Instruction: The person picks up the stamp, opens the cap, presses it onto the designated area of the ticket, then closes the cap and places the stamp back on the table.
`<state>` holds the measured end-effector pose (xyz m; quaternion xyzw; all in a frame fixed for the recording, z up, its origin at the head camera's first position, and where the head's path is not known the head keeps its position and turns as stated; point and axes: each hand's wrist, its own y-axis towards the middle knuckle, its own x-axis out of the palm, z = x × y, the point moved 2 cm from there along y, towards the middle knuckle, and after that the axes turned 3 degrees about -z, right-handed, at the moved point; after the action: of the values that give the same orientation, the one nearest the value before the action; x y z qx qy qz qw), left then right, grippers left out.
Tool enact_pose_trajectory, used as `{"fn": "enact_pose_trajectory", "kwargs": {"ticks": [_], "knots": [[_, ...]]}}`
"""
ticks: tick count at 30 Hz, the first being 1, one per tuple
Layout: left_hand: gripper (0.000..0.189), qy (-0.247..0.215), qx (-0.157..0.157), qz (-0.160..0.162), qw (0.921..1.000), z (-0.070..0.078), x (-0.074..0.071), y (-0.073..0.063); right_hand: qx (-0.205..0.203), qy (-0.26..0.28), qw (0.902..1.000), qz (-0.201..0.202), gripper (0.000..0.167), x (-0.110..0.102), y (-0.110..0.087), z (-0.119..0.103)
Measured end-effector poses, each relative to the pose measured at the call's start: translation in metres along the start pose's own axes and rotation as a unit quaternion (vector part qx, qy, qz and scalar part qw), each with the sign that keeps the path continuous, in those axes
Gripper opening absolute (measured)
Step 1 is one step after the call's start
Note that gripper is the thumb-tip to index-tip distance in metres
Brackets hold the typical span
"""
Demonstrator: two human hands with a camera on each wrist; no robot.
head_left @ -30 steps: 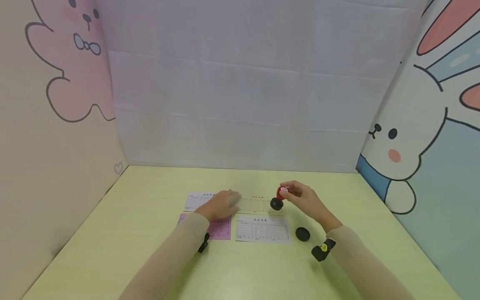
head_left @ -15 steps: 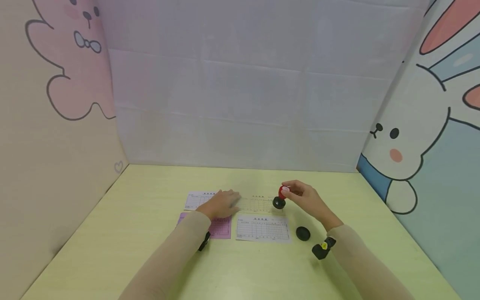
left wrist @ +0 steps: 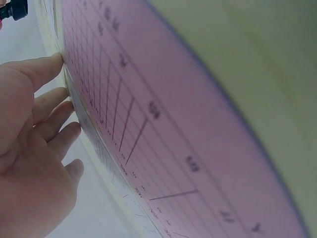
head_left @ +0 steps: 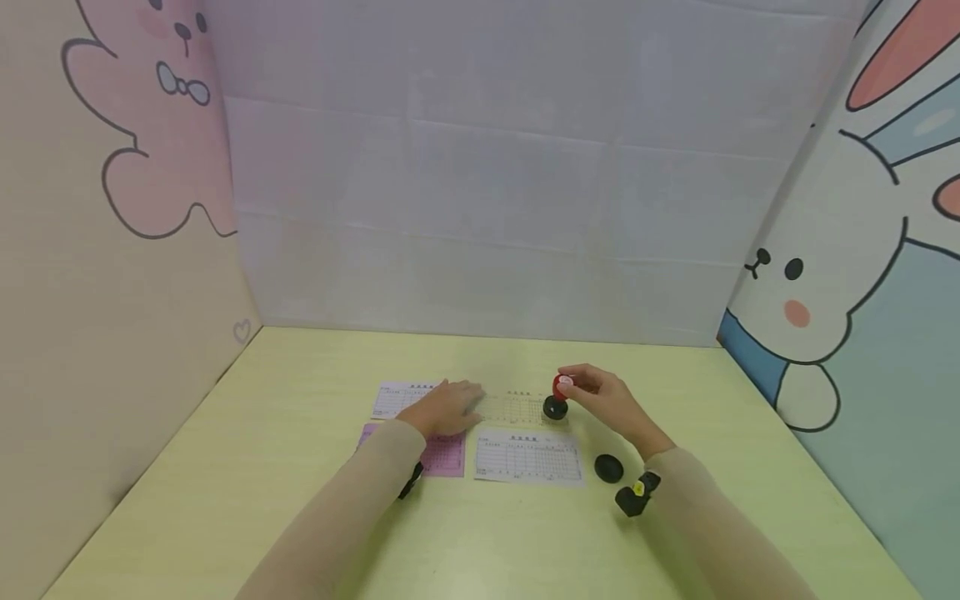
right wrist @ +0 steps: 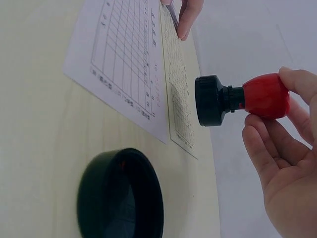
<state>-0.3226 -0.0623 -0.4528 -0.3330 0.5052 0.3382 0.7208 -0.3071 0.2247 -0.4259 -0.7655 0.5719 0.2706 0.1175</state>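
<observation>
My right hand (head_left: 606, 402) pinches the red handle of a self-inking stamp (right wrist: 267, 96) between thumb and fingers. The stamp's black base hangs a little above the right end of a pale yellow form (head_left: 517, 408), casting a shadow on it; the right wrist view shows a gap between them. My left hand (head_left: 444, 408) rests with extended fingers at the yellow form's left end, and its thumb touches the paper. Below that hand lies a pink form (left wrist: 163, 129), partly covered by the left forearm in the head view.
A white form (head_left: 528, 457) lies in front of the yellow one. Another white form (head_left: 393, 400) is at the back left, partly behind the left hand. A round black cap (head_left: 608, 468), hollow side up, sits at the right. A fabric wall closes off the table's back.
The stamp rose slightly and shifted right, then came back left and a little down with my right hand. The left hand stays in place; the head view has drifted slightly.
</observation>
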Motion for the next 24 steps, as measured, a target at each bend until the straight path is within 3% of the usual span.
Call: {"fn": "enact_pose_trajectory", "kwargs": {"ticks": [24], "knots": [[0.055, -0.025, 0.005, -0.001, 0.9997, 0.001, -0.001, -0.002, -0.011, -0.014, 0.9997, -0.013, 0.049, 0.012, 0.008, 0.002]]}}
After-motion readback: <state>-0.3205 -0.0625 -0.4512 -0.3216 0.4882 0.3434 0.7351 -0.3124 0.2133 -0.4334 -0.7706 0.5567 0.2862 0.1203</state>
